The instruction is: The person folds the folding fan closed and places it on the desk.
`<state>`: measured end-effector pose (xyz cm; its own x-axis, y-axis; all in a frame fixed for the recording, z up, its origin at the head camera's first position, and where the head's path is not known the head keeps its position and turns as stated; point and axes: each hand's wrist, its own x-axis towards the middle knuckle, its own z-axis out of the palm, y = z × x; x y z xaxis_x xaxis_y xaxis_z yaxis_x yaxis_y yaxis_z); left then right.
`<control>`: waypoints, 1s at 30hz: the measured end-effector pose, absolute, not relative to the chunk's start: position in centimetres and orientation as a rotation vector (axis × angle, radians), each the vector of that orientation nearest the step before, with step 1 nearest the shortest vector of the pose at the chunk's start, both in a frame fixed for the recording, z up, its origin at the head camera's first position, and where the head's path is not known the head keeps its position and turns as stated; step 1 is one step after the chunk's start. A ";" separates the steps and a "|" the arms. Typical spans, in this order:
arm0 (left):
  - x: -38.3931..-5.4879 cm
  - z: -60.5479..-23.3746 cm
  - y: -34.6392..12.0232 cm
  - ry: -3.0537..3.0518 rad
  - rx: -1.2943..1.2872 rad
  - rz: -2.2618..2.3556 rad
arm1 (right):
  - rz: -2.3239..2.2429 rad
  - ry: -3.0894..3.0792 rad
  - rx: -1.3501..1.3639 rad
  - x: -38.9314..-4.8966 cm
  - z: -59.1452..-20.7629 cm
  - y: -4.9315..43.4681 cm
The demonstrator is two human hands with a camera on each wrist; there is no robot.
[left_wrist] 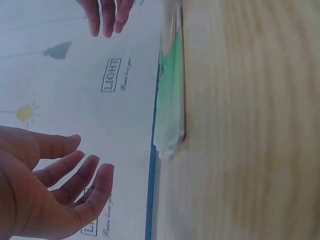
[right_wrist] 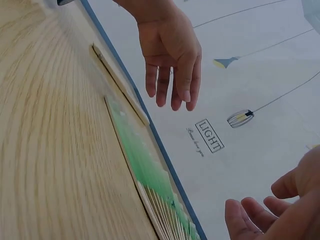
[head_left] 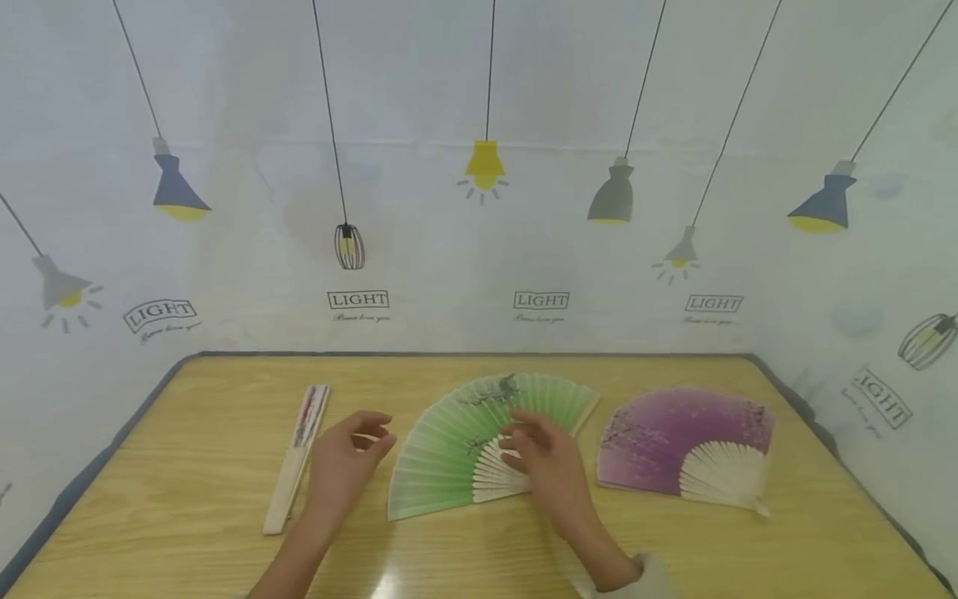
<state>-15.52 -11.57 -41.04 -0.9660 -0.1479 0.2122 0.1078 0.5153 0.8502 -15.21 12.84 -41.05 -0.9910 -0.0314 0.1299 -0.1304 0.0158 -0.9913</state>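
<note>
A green folding fan [head_left: 441, 449] with a dark branch print lies spread on the table between my hands. My left hand [head_left: 346, 462] hovers left of it, fingers loosely bent and holding nothing. In the head view my right hand [head_left: 550, 470] overlaps the fan's pale ribs [head_left: 494, 478]; the right wrist view shows that hand [right_wrist: 280, 215] raised above the fan, its fingers relaxed and nothing between them. Just left of my left hand lies a folded fan [head_left: 295, 462] with pale sticks and a red-and-white patterned edge.
To the right a purple folding fan [head_left: 659, 441] lies spread, its pale ribs toward the lower right. The wooden table [head_left: 187, 449] has a dark blue edge [head_left: 479, 354] along the back. White sheeting [head_left: 419, 274] printed with lamps stands behind and at both sides.
</note>
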 end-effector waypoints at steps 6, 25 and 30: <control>-14.9 -41.6 -9.4 -2.486 -0.013 -1.586 | 2.039 -2.245 -0.053 -14.8 -41.8 16.5; -13.8 -42.0 -6.6 -2.532 -0.145 -1.660 | 2.241 -2.161 -0.357 -15.8 -43.9 18.6; -13.8 -42.0 -6.5 -2.532 -0.163 -1.672 | 2.242 -2.141 -0.394 -16.2 -44.4 18.6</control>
